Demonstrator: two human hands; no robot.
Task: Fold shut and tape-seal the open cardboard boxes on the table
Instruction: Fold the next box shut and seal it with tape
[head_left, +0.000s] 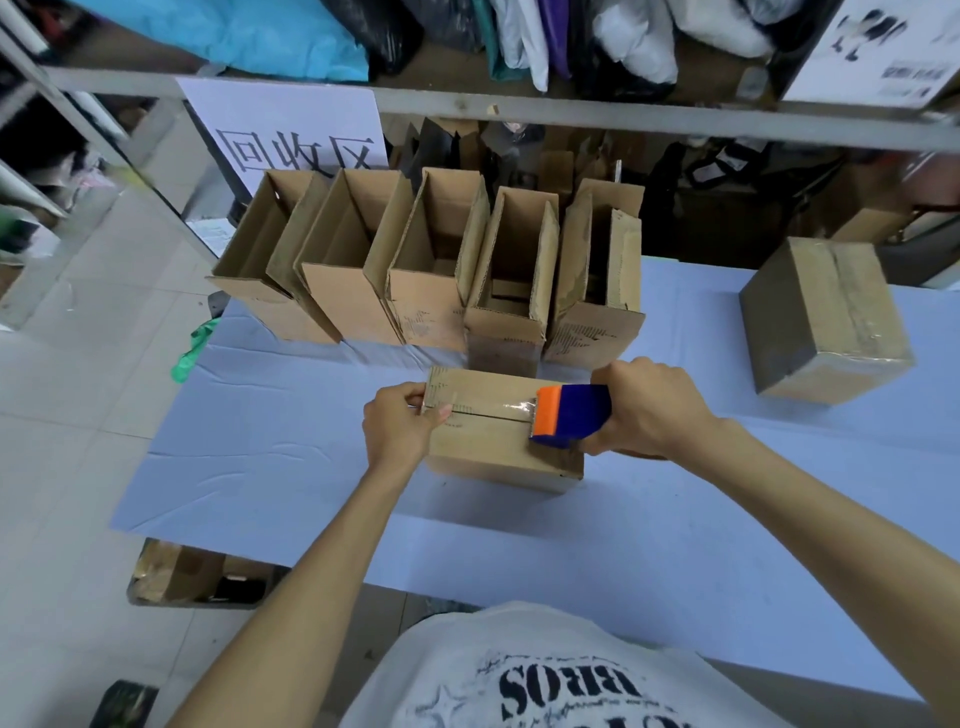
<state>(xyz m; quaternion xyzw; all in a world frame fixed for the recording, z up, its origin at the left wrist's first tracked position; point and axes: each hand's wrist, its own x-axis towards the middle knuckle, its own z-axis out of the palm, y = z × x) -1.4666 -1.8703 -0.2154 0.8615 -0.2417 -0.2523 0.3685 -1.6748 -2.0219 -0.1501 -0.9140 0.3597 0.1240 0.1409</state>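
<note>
Cardboard box (493, 436) sits mid-table (675, 545), flaps folded — your left hand (397, 423) pinches its left end, your right hand (652, 410) grips the tape dispenser (569, 415) on the seam.

Five open brown cardboard boxes (431, 306) were counted in a row at the far side of one pale-blue-covered desk (675, 519). One closed brown cardboard box (488, 447) was counted in front of them, and one tape-sealed brown cardboard box (826, 322) to the right, so seven boxes in all. One blue-and-orange plastic tape dispenser (571, 413) was counted. Two hands were counted, a left hand (397, 426) and a right hand (649, 410). One white paper sign (291, 124) was counted behind the row.
</note>
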